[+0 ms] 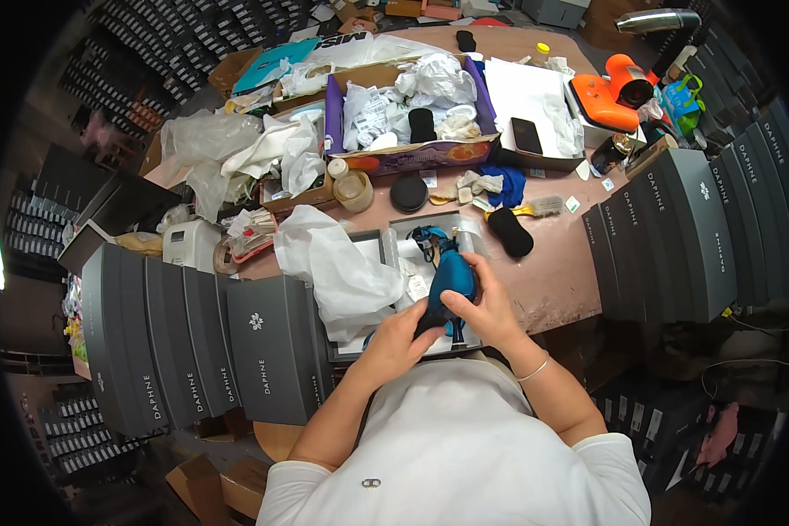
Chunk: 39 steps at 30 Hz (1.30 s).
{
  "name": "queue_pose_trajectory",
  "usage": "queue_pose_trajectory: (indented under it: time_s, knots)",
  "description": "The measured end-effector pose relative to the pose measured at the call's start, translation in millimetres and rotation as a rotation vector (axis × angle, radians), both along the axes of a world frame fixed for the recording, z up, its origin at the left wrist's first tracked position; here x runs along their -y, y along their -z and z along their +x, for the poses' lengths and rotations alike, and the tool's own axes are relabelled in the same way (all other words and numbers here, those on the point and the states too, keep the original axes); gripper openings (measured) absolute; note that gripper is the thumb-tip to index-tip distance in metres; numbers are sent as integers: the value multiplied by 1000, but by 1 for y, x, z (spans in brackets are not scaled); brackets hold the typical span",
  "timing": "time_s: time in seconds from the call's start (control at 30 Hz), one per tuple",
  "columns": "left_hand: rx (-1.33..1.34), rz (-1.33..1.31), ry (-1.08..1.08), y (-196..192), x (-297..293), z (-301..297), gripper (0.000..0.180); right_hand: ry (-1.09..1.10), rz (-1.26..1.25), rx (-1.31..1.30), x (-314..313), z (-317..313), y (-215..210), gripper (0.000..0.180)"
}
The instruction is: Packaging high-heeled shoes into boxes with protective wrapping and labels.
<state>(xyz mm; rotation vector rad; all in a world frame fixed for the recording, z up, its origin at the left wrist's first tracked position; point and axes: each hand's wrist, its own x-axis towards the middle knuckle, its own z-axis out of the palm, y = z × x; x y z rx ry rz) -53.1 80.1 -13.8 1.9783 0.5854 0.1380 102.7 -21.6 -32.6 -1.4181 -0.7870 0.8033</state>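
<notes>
Both my hands are closed around a teal strappy shoe, held over an open grey shoebox. My left hand grips its near end, and my right hand wraps the right side with the thumb on top. Dark blue straps show at the shoe's far end; part of it is hidden by my fingers. Left of the shoe, white tissue paper spills over the box side. A small white paper slip lies inside the box. Close to my right hand, on the table, sits a black oval pad.
Grey shoeboxes stand in rows at left and right. Beyond lie a purple carton of crumpled paper, a round black tin, a jar, a brush, a phone and an orange device.
</notes>
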Motion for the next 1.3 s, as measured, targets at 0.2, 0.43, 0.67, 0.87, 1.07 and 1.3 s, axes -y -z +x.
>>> queue_pose_trajectory:
  time_s: [0.2, 0.43, 0.67, 0.87, 1.07, 1.3]
  knots:
    - [39, -213, -7, 2, -7, 1, 26, -102, -23, -416, 12, 2, 13, 87]
    - [72, -112, 32, 16, 0, 3, 27, -52, -38, 130, -2, -6, 21, 63]
    - [346, -1213, -235, 31, -31, -4, 37, 16, 7, 7, -16, 11, 8, 29]
    - [467, -1528, -258, 42, -44, -4, 37, -171, -98, -104, 5, -13, 17, 29]
    - [586, -1748, -127, 52, -41, -8, 35, -266, -177, -84, 15, -24, 14, 28]
    - [316, -1176, -93, 22, -44, -15, 38, -263, -32, -635, 28, 2, 38, 48]
